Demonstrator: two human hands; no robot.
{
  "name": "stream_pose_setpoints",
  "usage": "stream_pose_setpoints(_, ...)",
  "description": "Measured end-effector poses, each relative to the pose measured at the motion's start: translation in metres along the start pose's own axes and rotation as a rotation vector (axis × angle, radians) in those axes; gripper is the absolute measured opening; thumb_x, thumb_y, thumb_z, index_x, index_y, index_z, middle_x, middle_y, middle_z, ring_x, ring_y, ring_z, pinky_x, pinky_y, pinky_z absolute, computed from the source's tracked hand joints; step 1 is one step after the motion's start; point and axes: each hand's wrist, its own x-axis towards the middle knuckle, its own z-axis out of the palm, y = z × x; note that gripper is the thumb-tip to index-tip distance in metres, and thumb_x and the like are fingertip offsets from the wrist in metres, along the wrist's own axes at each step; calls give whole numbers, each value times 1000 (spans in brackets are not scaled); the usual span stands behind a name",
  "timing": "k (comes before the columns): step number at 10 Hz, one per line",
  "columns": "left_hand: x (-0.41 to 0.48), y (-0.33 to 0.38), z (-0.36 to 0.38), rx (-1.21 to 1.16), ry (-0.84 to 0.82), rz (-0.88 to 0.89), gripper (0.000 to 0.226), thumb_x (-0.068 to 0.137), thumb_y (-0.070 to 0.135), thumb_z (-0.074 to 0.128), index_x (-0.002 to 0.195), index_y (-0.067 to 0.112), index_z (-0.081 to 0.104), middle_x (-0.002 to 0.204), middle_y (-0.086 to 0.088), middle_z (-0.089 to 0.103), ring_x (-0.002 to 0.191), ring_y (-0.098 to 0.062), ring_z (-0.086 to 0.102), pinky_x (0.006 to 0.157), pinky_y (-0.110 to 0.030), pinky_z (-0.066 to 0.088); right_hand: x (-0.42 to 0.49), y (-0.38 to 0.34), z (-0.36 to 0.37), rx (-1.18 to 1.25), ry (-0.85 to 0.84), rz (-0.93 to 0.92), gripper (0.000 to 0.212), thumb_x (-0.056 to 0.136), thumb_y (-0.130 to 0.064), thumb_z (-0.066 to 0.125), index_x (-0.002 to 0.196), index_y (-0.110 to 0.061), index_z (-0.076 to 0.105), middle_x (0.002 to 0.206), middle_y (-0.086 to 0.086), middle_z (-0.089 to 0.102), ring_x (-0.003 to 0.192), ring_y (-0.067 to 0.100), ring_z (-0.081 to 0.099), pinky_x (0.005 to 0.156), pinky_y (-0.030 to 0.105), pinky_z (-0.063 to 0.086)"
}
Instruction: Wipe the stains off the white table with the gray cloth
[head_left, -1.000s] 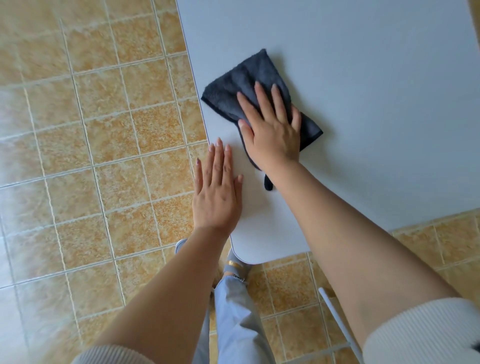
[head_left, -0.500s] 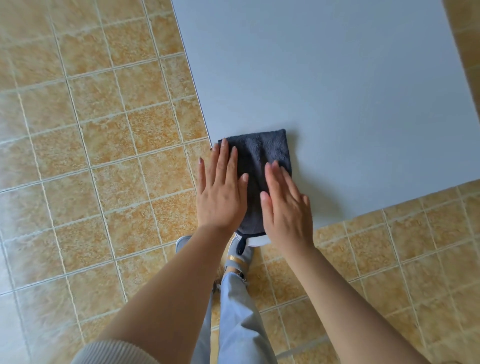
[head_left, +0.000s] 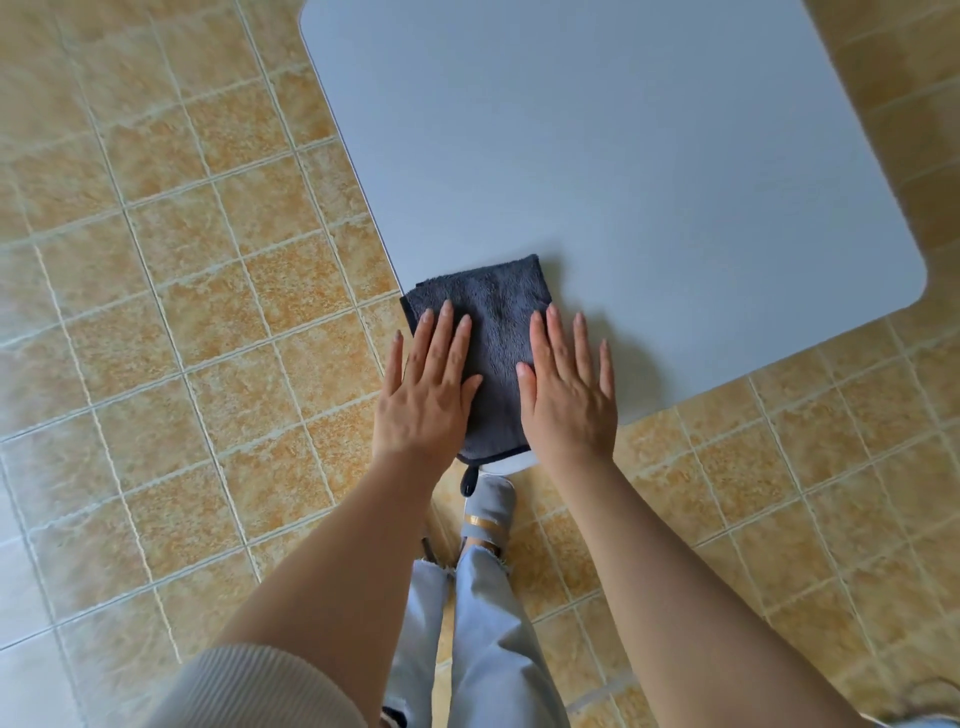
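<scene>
A folded gray cloth (head_left: 496, 332) lies flat on the near corner of the white table (head_left: 623, 171). My left hand (head_left: 428, 392) rests flat on the cloth's left part, fingers straight, its little finger over the table's left edge. My right hand (head_left: 569, 395) lies flat with its thumb and first fingers on the cloth's right part and the other fingers on the bare tabletop. A small dark loop of the cloth hangs over the near edge. I see no stain on the tabletop.
Tan tiled floor (head_left: 182, 312) surrounds the table on all visible sides. My legs in light jeans (head_left: 483, 639) and a gray shoe (head_left: 488, 506) stand just below the table's near corner. The table's rounded right corner (head_left: 917, 291) is in view.
The cloth came from mid-table to the near corner under my right hand. My left hand went onto it, and both hands now lie flat and further apart on it.
</scene>
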Motion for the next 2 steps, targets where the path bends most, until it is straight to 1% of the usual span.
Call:
stream_pose_setpoints(1, 5, 0, -17, -22, -21, -23, 59, 103, 43, 12, 155, 17, 1, 163, -2, -2, 149, -15, -7, 121, -39, -5, 3, -2, -14, 33, -49, -3, 61, 103, -42, 20, 156, -15, 32, 163, 3, 30, 151, 27, 26, 121, 50, 25)
stream_pose_setpoints(2, 10, -2, -52, -103, -67, 19, 59, 103, 43, 10, 153, 16, -6, 162, -2, -11, 148, -14, -15, 121, -35, -9, 11, -5, -47, 84, -44, 48, 64, 102, -43, 13, 156, -11, 29, 163, 9, 26, 152, 28, 22, 123, 46, 20)
